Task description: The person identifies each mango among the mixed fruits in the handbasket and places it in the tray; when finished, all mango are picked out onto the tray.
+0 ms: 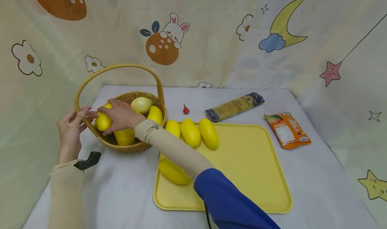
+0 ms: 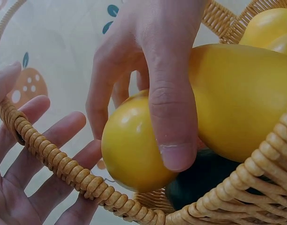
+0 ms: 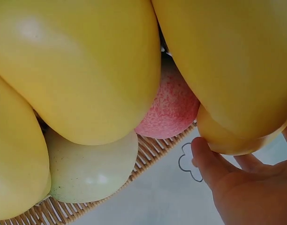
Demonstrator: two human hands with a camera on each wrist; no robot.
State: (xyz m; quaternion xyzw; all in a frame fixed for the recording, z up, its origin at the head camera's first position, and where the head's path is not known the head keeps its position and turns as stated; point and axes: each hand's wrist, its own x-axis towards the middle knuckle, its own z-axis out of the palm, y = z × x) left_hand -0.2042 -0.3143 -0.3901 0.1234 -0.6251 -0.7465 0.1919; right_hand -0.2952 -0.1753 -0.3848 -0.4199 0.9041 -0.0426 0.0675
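Observation:
My right hand (image 1: pixel 122 116) reaches into the wicker basket (image 1: pixel 130 150) and grips a yellow mango (image 2: pixel 129 150) at its left side, the thumb pressed over it. My left hand (image 1: pixel 69 126) is at the left foot of the basket's handle (image 1: pixel 121 66); in the left wrist view its fingers lie fairly straight and spread behind the woven handle. Other yellow mangoes (image 3: pixel 87 70) lie around the right hand in the basket. Beside them are a pale green fruit (image 1: pixel 141 105), a pinkish-red fruit (image 3: pixel 169 105) and a dark green thing (image 2: pixel 204 176), partly hidden underneath.
A yellow tray (image 1: pixel 248 168) lies right of the basket, with several mangoes (image 1: pixel 190 132) along its left part. Behind it are a small red item (image 1: pixel 185 110) and a blue-and-gold packet (image 1: pixel 234 107). An orange bag (image 1: pixel 287 130) lies on the right. My right forearm crosses the tray.

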